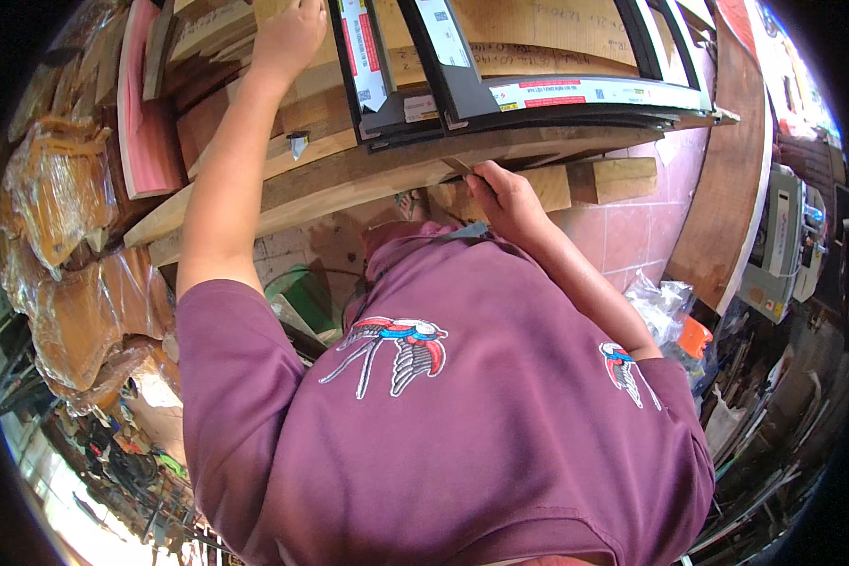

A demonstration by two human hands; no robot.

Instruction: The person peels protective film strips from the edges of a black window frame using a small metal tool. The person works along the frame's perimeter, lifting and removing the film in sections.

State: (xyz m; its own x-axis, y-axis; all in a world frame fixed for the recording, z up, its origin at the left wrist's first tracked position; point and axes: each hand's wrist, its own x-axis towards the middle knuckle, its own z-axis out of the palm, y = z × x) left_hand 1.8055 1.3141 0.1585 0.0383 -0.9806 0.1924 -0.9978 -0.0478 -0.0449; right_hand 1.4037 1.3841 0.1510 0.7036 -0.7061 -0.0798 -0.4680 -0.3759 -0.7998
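My left hand (294,36) reaches far forward to the top edge, just left of a black frame (363,80). Its fingers are closed and partly cut off there, so what they hold, if anything, is hidden. Nearer to me, my right hand (507,195) is closed around a thin flat blade (457,164), whose handle is hidden in the fist. The blade's tip points forward and left, close to the long wooden beam (349,177). Black frames with white and red protective strips lie stacked on wooden boards (561,58) beyond this hand.
A pink-edged board (141,104) stands at the left, near plastic-wrapped brown wooden pieces (61,193). On the right are a long brown plank (722,203), a clear plastic bag (657,304) and a grey machine (779,245). A small paper scrap (298,146) hangs on the boards.
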